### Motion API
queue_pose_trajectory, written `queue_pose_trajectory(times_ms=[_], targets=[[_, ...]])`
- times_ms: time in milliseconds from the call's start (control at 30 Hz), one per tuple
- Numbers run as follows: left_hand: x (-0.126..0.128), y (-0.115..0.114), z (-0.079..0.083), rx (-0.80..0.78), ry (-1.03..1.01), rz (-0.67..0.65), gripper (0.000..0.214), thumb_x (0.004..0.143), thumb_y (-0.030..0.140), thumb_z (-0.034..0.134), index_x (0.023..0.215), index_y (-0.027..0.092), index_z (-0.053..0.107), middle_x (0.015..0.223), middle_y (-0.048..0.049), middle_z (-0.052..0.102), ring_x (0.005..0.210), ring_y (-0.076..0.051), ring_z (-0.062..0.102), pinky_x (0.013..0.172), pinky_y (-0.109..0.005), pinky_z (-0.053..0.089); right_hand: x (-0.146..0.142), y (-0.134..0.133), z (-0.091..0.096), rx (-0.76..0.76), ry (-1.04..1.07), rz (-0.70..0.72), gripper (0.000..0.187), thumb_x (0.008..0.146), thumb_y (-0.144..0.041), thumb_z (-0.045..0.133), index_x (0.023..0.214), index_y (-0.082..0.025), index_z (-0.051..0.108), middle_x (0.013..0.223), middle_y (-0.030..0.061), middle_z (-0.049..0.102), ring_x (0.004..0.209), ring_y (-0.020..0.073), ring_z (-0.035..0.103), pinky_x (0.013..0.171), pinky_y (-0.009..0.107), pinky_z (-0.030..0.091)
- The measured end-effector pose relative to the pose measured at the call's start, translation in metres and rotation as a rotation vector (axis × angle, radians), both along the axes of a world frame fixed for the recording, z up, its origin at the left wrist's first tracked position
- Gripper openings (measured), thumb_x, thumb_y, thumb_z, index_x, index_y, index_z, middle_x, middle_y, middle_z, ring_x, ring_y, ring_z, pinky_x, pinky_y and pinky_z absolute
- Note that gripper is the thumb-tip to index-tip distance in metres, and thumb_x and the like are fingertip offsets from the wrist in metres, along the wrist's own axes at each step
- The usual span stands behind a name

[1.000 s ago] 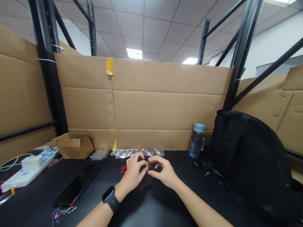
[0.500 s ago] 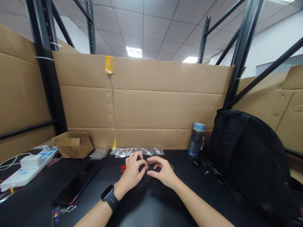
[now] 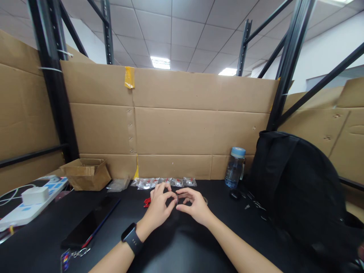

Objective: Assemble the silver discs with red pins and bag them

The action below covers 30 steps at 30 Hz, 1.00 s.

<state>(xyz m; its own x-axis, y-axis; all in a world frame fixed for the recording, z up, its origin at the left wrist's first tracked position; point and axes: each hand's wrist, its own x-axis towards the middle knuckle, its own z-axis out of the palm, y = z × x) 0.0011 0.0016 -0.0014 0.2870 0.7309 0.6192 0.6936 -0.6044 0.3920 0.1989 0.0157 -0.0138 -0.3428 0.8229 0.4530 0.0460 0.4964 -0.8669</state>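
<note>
Over the middle of the black table, a small thin piece (image 3: 177,199) stands between my two hands, seen nearly edge-on. It looks shiny, and its kind is too small to make out. My left hand (image 3: 160,203), with a dark watch on the wrist, pinches it between thumb and fingers. My right hand (image 3: 195,204) curls around it from the other side, thumb and fingertips at its lower and upper edges. A red item (image 3: 147,202) lies partly hidden behind my left hand. Part of a ring-shaped thing (image 3: 206,201) shows behind my right hand.
Several clear packets (image 3: 162,183) line the back cardboard wall. At left are a brown box (image 3: 85,178), a phone (image 3: 89,222) with a keychain, and a power strip (image 3: 36,208). A water bottle (image 3: 234,168) and black backpack (image 3: 298,197) stand at right.
Both hands stay almost in place around the small piece, which now looks thinner, more edge-on. The whole view has shifted slightly.
</note>
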Motion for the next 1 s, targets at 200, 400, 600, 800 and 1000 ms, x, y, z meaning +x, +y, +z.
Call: queue_pose_trajectory(times_ms=[200,400,600,800,1000], targets=[[0.001,0.001,-0.001,-0.016,-0.015,0.008,0.012,0.090,0.029,0.061,0.087,0.026,0.073,0.107,-0.0064,0.055,0.111,-0.028,0.047,0.095,-0.046,0.039,-0.001,0.002,-0.002,-0.039,0.061,0.029,0.052,0.064,-0.033,0.090,0.110,-0.023,0.070,0.117,0.0093,0.073,0.103,0.0279,0.072,0.077,0.036,0.057],[0.002,0.002,-0.003,-0.014,-0.013,0.026,0.012,0.090,0.029,0.061,0.087,0.027,0.072,0.107,-0.0061,0.055,0.111,-0.028,0.047,0.093,-0.044,0.039,-0.002,0.002,-0.004,-0.057,0.102,0.049,0.049,0.064,-0.031,0.090,0.108,-0.023,0.070,0.119,0.0097,0.073,0.104,0.0274,0.072,0.075,0.035,0.058],[0.007,0.001,-0.005,-0.035,0.011,0.079,0.010,0.087,0.021,0.063,0.085,0.027,0.071,0.107,-0.0057,0.056,0.110,-0.028,0.047,0.088,-0.043,0.037,-0.001,0.006,-0.010,-0.026,0.022,0.003,0.048,0.065,-0.031,0.090,0.108,-0.022,0.071,0.117,0.0099,0.074,0.105,0.0276,0.071,0.079,0.036,0.057],[0.010,0.002,-0.010,-0.067,0.015,0.113,0.011,0.086,0.018,0.064,0.084,0.026,0.071,0.106,-0.0055,0.056,0.109,-0.028,0.047,0.085,-0.041,0.037,-0.002,0.008,-0.012,-0.028,-0.003,-0.013,0.051,0.066,-0.032,0.090,0.111,-0.022,0.070,0.112,0.0095,0.075,0.103,0.0265,0.071,0.079,0.036,0.056],[0.004,0.003,-0.008,-0.093,0.043,0.107,0.010,0.087,0.020,0.063,0.085,0.026,0.072,0.107,-0.0056,0.057,0.110,-0.027,0.047,0.085,-0.040,0.036,-0.001,0.008,-0.010,0.003,-0.024,-0.006,0.050,0.066,-0.029,0.089,0.112,-0.023,0.069,0.114,0.0086,0.073,0.105,0.0256,0.070,0.079,0.034,0.055]])
